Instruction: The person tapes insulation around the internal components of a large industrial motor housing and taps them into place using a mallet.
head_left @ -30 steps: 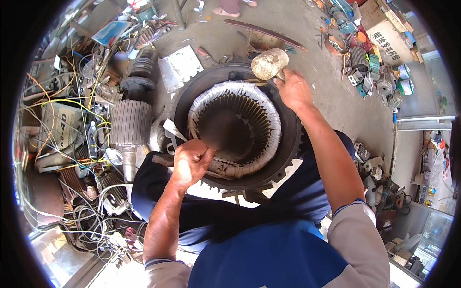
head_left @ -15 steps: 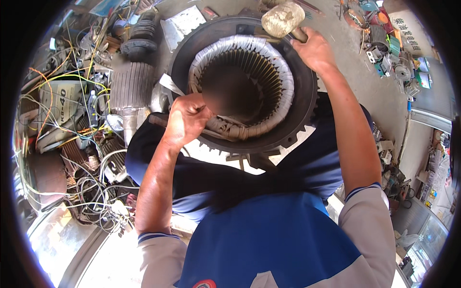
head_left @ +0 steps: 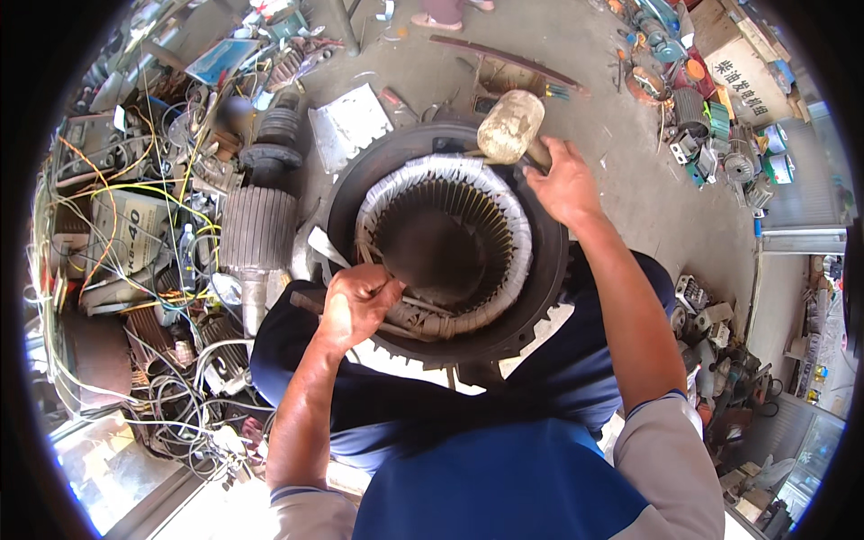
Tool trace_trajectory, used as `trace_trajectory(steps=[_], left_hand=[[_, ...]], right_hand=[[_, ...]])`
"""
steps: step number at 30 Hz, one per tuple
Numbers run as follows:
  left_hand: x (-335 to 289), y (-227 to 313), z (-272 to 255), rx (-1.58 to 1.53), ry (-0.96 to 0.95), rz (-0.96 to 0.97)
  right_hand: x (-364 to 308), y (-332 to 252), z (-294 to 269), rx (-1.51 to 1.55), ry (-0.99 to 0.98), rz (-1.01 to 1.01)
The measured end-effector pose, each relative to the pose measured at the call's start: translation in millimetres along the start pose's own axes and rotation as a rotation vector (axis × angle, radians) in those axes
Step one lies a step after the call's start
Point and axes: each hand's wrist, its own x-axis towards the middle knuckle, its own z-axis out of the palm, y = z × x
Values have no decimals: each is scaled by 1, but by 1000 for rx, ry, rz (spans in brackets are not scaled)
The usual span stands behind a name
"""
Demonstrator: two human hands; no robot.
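A large stator (head_left: 538,297) with a dark toothed housing sits between my knees. Its ring of windings (head_left: 519,225) is wrapped in white tape, browner on the near side. My left hand (head_left: 353,308) is closed at the near-left of this ring, fingertips pinched together; what they grip is hidden. A white strip (head_left: 326,245) rises just beyond that hand, and a brown bar (head_left: 308,301) sticks out to its left. My right hand (head_left: 565,183) is wrapped round the handle of a mallet (head_left: 510,126). The worn, pale mallet head hangs over the stator's far-right rim. A dark blur covers part of the bore.
A slotted rotor (head_left: 258,227) on a shaft stands at the left, beside tangled cables (head_left: 184,378) and motor parts. A white sheet (head_left: 351,126) lies beyond the stator. Motor parts and a cardboard box (head_left: 740,76) are at the far right. Another person's feet (head_left: 436,20) show at the top.
The view has tilted, so the stator and my hands sit lower in the picture and more of the far floor shows. My left hand keeps its pinch; my right hand still holds the mallet.
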Motion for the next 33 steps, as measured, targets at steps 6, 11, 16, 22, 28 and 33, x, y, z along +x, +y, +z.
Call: trace_trajectory(steps=[6,11,16,22,28,33], left_hand=[[0,0,-3,58,-16,-3],[1,4,-2,1,-9,1],[1,1,-2,64,-19,-18],[12,2,-1,-115,-85,-17],[59,54,4,69,-321,-259],[78,47,8,233,-391,-53]], right_hand=[[5,-1,1,-9,-20,52],[6,-3,-1,-7,-18,70],[8,9,11,-23,91,14],[-46,-29,1,340,373,-374],[-104,-63,22,466,-810,-133],[-99,-67,35,407,-928,-177]])
